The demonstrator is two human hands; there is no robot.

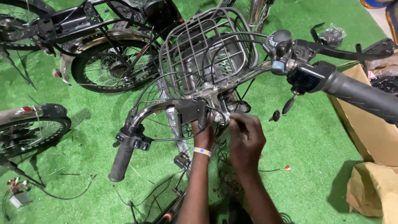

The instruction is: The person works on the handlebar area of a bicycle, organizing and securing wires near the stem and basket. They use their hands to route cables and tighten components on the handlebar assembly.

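While both hands work at the middle of the chromed handlebar (174,104), the left hand (202,133), with a pale band at its wrist, curls its fingers up around a flat, matte black box (190,111) fixed to the bar just left of the stem. The right hand (245,139) is bunched beside it, fingertips pinched near a small shiny bolt (219,117) on the stem clamp; whether it grips anything there is hidden. The bar is smooth, curved polished metal, ending in ribbed black rubber grips (121,159), the left one with a small switch cluster (133,141). Thin black cables loop around it. Ahead sits a grey wire basket (207,45) of open mesh. Underfoot is bright green artificial turf (315,137), with a brown cardboard box (369,128) at right and another bicycle's spoked wheel (108,66) upper left.
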